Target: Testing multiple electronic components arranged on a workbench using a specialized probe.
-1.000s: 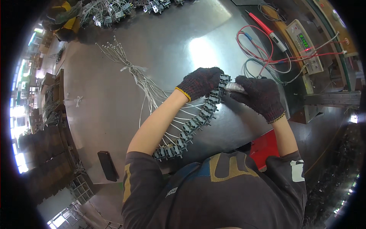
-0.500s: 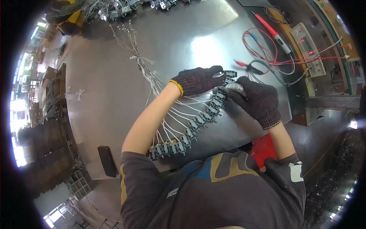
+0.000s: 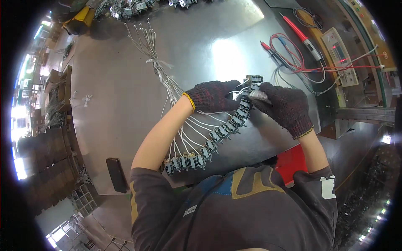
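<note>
A curved row of small grey-black switch-like parts (image 3: 221,132) lies on the metal table, white wires (image 3: 189,133) running from it to a tied bundle. My left hand (image 3: 212,96), in a dark knitted glove, is curled round white wires beside the row's upper end, its thumb and forefinger either side of them. Opposite, my gloved right hand (image 3: 286,106) is closed, with a whitish, crumpled-looking thing (image 3: 259,96) in its fingers against the row. What that thing is cannot be made out.
A black phone (image 3: 117,175) lies at the table's left front. Right of the hands are a red probe (image 3: 295,28), tangled leads (image 3: 289,58) and a meter box (image 3: 340,55). More metal parts (image 3: 138,6) are heaped along the far edge.
My left hand has shifted slightly left and down, and a gap between its thumb and forefinger now shows. The row's upper end has moved a little right. The red clip lead now lies differently.
</note>
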`<action>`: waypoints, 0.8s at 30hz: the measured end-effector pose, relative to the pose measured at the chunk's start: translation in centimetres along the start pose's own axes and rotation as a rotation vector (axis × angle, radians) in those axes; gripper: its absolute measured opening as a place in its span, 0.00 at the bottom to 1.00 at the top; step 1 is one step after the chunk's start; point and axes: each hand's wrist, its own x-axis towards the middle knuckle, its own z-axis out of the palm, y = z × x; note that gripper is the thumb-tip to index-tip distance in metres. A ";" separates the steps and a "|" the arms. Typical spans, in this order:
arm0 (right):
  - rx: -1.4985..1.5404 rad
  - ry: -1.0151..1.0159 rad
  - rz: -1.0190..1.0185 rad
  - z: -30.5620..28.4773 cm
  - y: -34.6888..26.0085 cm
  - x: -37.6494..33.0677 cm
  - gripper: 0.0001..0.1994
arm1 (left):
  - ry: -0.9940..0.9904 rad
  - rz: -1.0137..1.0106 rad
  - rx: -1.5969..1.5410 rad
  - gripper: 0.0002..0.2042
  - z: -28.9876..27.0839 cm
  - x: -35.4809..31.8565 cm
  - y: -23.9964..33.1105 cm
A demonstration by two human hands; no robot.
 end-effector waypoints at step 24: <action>0.002 -0.200 -0.191 -0.8 1.8 1.2 0.22 | 0.005 0.110 -0.068 0.32 0.0 0.5 -1.1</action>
